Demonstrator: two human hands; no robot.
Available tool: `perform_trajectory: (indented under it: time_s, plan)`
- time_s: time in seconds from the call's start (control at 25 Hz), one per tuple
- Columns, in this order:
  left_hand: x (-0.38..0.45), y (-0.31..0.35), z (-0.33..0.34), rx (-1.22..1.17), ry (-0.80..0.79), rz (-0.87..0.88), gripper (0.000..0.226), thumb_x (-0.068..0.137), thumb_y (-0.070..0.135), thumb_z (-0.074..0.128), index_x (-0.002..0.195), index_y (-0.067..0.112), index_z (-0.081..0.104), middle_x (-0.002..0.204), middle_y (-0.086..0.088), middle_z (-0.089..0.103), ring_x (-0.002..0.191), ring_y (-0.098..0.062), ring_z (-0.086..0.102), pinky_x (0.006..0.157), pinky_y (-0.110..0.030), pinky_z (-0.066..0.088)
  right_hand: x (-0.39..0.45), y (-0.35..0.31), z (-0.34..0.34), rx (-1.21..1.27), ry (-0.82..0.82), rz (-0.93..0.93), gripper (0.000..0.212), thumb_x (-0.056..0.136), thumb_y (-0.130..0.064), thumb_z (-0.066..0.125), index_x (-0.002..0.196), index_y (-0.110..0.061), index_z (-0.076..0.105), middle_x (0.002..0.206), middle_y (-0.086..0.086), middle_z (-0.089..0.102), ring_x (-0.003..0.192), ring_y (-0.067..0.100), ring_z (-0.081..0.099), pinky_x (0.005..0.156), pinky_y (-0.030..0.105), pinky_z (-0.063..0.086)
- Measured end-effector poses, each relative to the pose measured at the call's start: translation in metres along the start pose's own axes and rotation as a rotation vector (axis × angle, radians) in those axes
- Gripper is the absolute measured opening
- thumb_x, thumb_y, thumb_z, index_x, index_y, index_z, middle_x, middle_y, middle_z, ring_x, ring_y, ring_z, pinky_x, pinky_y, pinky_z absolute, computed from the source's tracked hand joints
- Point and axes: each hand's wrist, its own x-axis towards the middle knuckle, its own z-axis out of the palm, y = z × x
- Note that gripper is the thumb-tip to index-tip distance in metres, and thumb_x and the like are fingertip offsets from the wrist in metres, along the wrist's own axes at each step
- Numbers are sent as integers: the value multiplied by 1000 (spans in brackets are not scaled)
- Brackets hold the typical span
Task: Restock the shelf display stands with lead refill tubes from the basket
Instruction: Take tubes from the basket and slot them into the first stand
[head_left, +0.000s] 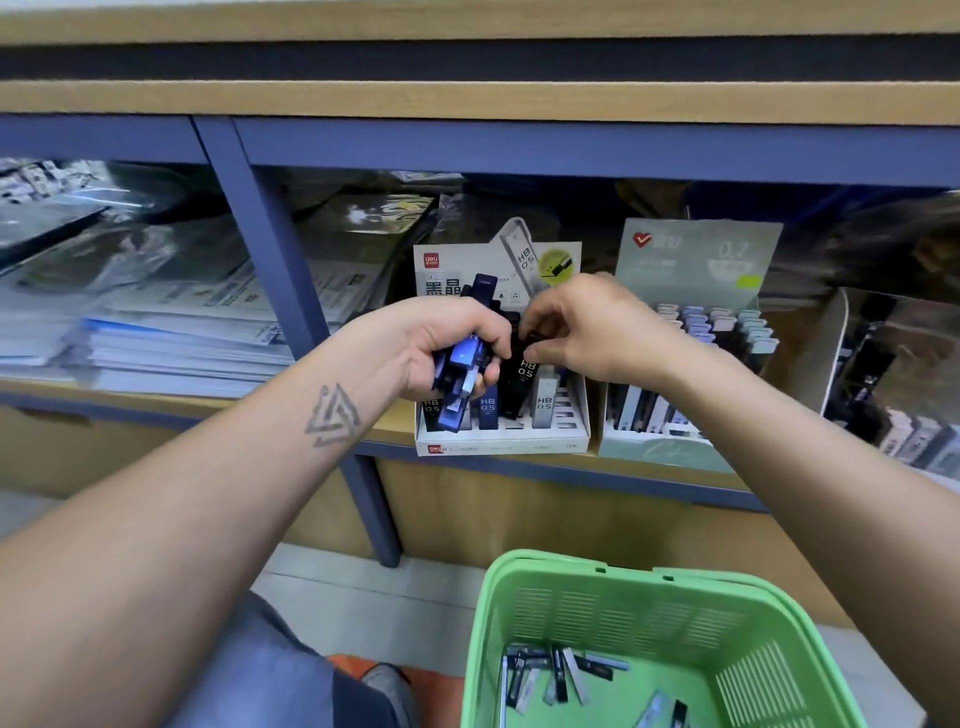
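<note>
My left hand (447, 348) grips a bundle of blue and dark lead refill tubes (460, 382) in front of the white HB 0.5 display stand (504, 441) on the shelf. My right hand (587, 327) pinches the top of a black HB 0.5 tube (522, 382) that stands tilted over the stand's slots. A few tubes stand in the stand's front rows. Down at the lower right, the green basket (524, 587) holds several loose tubes (561, 670) on its bottom.
A pale green 0.7 display stand (696, 260) full of tubes stands to the right of the white one. A further box of tubes (909, 436) sits at the far right. Stacks of wrapped paper (171, 338) fill the shelf left of a blue upright (270, 244).
</note>
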Motion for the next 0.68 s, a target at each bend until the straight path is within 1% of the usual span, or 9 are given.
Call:
perform_trajectory:
  time_s: [0.12, 0.2, 0.32, 0.48, 0.56, 0.68]
  plan:
    - [-1, -1, -7, -37, -6, -6, 19, 84, -1, 55, 68, 8, 50, 62, -10, 53, 49, -16, 55, 41, -19, 43, 2, -1, 9, -24, 69, 2, 22, 88, -24, 77, 110, -25, 77, 104, 0, 75, 100, 21, 68, 89, 41, 56]
    - [-2, 0, -10, -61, -7, -12, 19, 85, 0, 56, 68, 8, 51, 61, -9, 53, 49, -16, 57, 43, -18, 43, 0, -2, 15, -34, 97, -5, 22, 88, -21, 76, 110, -24, 75, 106, 2, 74, 102, 24, 67, 89, 43, 55]
    - [-4, 2, -8, -82, -28, -9, 19, 85, 0, 56, 69, 7, 51, 60, -9, 53, 48, -17, 57, 41, -18, 44, -4, -6, 19, -48, 135, 7, 18, 85, -22, 79, 101, -25, 71, 99, 0, 72, 96, 26, 66, 82, 44, 56]
    - [-6, 1, -6, -95, -58, -1, 14, 87, 1, 55, 75, 7, 54, 60, -8, 53, 49, -16, 55, 44, -19, 46, -8, -8, 16, 16, 70, 6, 16, 78, -22, 84, 87, -28, 72, 86, -6, 71, 87, 20, 67, 79, 42, 57]
    - [-6, 0, -6, -111, -72, -3, 9, 86, 2, 56, 79, 7, 55, 60, -9, 54, 51, -16, 56, 44, -19, 46, -9, -9, 15, 32, 63, 14, 13, 80, -22, 82, 87, -29, 73, 86, -5, 71, 86, 20, 66, 79, 42, 57]
    - [-5, -2, -7, -167, -91, -6, 7, 85, 2, 57, 81, 6, 55, 63, -10, 55, 53, -17, 56, 42, -20, 45, -9, -13, 16, -1, 114, 10, 10, 88, -18, 75, 93, -27, 77, 87, 0, 71, 85, 23, 64, 76, 37, 54]
